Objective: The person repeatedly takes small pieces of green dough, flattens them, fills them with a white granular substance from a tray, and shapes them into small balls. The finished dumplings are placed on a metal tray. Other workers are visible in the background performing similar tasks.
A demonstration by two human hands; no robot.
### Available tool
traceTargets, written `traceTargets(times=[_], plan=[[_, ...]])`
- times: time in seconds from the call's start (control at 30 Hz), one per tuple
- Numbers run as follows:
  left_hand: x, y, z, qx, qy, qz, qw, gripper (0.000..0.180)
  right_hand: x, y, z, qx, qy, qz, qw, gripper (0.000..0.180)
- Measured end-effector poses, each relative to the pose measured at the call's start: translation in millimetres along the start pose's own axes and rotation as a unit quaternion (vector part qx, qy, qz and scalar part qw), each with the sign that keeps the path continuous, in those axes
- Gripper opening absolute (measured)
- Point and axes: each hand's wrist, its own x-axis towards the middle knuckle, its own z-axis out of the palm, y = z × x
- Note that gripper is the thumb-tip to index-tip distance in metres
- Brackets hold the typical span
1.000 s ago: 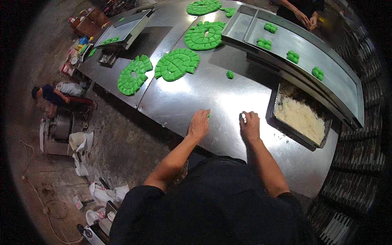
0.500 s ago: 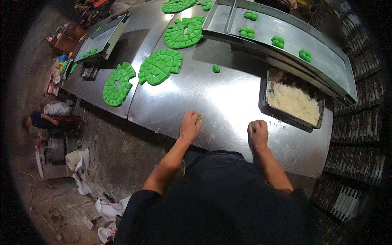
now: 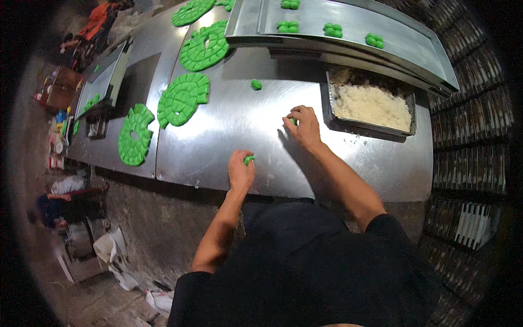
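While the right hand pinches a green piece and the left hand curls closed around another green bit, a loose green lump lies on the steel table, between the right's ten and eleven o'clock, the left's twelve. The right is nearer; the lump's long axis is unclear.

Left hand holds green bit near front edge of shiny table. Right hand, farther out, holds second green bit in fingertips, over table. Small green lump lies beyond hands. Big flat green rings to left. Box of pale crumbs to right. Behind box, long tray with four green clumps.
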Motion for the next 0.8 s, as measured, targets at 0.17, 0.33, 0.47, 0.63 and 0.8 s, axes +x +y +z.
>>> traceTargets(times=[0.17,0.33,0.47,0.63,0.8], plan=[[11,140,-23,-0.494,0.001,-0.049,0.868,0.022,-4,-90,-70,0.299,0.087,0.058,0.948,0.02],[21,259,-56,-0.58,-0.025,0.112,0.807,0.018,42,-103,-179,0.372,0.328,0.073,0.865,0.048],[25,295,-52,-0.633,-0.008,0.06,0.771,0.041,14,-119,-186,0.274,0.329,-0.06,0.902,0.047],[39,190,11,-0.656,-0.176,-0.145,0.72,0.046,-38,-58,-165,0.374,-0.042,0.202,0.904,0.041],[34,156,32,-0.529,-0.159,-0.232,0.801,0.047,9,91,-173,0.061,-0.031,0.16,0.985,0.033]])
